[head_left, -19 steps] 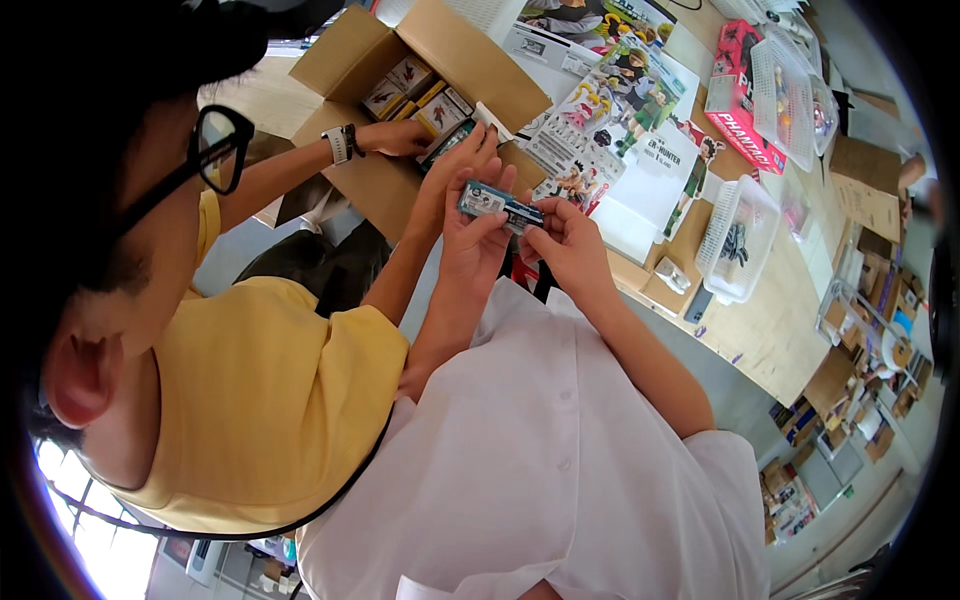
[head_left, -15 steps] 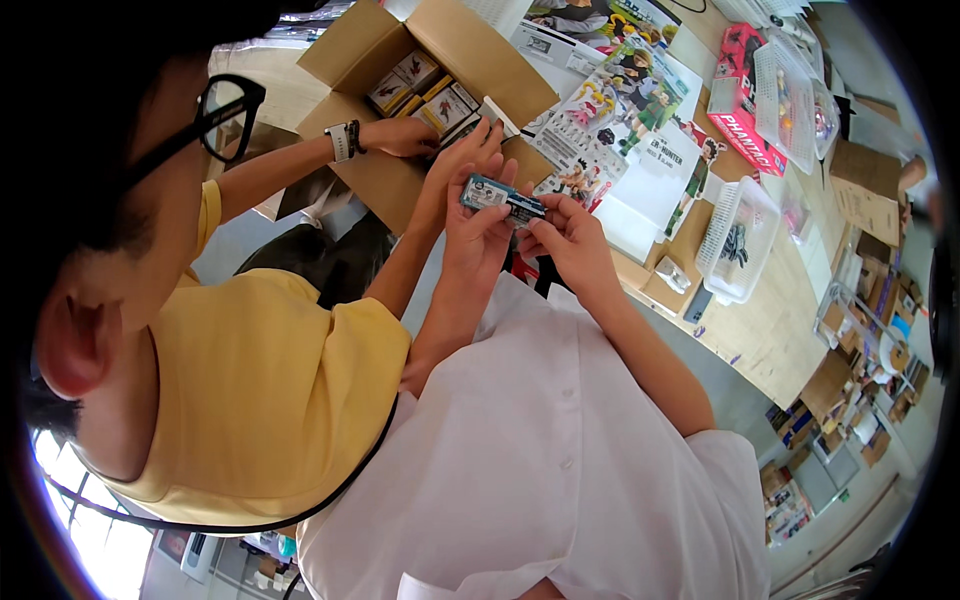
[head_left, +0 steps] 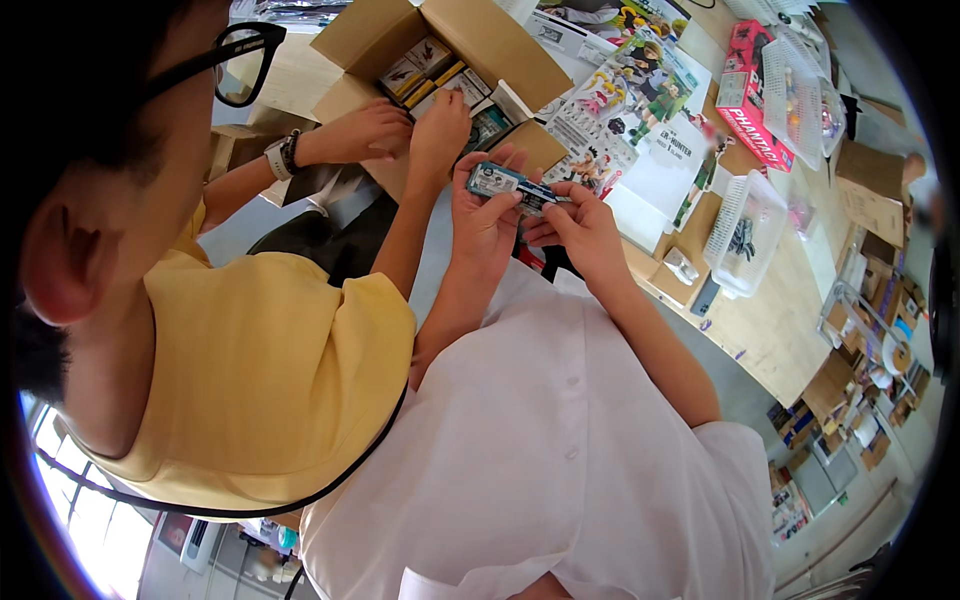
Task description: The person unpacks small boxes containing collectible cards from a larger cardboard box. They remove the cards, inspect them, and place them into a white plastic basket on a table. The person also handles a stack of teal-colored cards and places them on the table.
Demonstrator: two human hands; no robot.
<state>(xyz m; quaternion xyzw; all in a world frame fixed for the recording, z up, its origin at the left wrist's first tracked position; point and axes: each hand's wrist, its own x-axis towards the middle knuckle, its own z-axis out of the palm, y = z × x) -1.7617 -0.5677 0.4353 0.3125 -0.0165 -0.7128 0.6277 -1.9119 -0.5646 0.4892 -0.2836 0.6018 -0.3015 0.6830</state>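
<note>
In front of my white shirt I hold a small narrow teal box (head_left: pixel 495 182) with dark and white print, tilted down to the right. My left hand (head_left: pixel 478 225) wraps its left end from below, thumb pressed on the near face. My right hand (head_left: pixel 583 225) pinches the right end between thumb and fingers. Just beyond, an open cardboard box (head_left: pixel 493 40) holds several small printed cartons (head_left: pixel 415 65). A co-worker in a yellow shirt (head_left: pixel 265 370) has one hand (head_left: pixel 440 125) over that box and the other (head_left: pixel 365 132) beside its left side.
The wooden table (head_left: pixel 775 335) carries printed sheets (head_left: pixel 655 150), a pink box (head_left: pixel 745 110), a white basket (head_left: pixel 790 85) and a clear plastic tray (head_left: pixel 755 215) with dark parts. A phone (head_left: pixel 706 296) lies at the near edge. The co-worker's body is close on my left.
The co-worker's left-side hand has drawn back out of the cardboard box, and the other has shifted left above the cartons. My hands keep the teal box, nearly unmoved.
</note>
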